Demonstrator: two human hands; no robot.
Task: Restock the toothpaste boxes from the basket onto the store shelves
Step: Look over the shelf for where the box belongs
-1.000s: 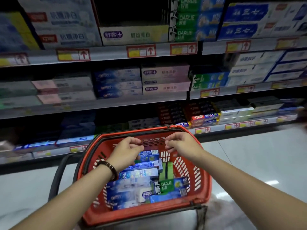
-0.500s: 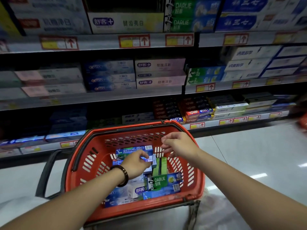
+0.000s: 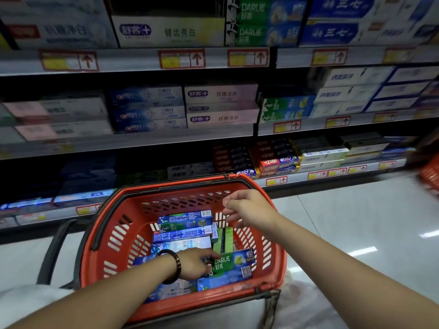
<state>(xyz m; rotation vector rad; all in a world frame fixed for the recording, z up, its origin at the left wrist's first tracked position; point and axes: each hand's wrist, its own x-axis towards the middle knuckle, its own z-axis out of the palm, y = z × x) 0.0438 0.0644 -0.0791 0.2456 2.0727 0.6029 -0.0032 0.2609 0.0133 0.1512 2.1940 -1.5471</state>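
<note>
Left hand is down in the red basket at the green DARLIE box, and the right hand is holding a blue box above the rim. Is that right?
Not quite. The head view shows the right hand empty, holding no box, above the rim of the red basket. The left hand is down in the basket at the green DARLIE box.

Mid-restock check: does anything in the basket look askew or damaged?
Nothing looks spilled or damaged. In the basket, one green box stands on edge beside the flat pile, and the Darlie box, gripped by the left hand, lies crooked across the pile.
</note>
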